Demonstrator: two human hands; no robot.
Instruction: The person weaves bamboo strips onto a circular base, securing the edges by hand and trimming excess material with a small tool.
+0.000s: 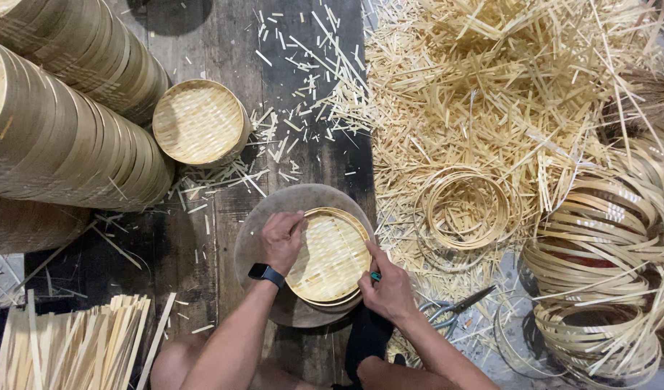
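A round woven bamboo tray point(330, 254) lies on a round board point(274, 209) on the dark wooden floor point(202, 43). The left hand point(281, 240) presses its 9 o'clock rim, its grip closed on the edge, while the right hand point(388, 290) pinches the 4 o'clock rim. Scissors point(451, 310) lie at 4 o'clock beyond it, a heap of bamboo strips point(491, 79) at 1 o'clock, coiled hoops point(599, 245) at 3 o'clock, and stacked trays point(65, 137) at 10 o'clock.
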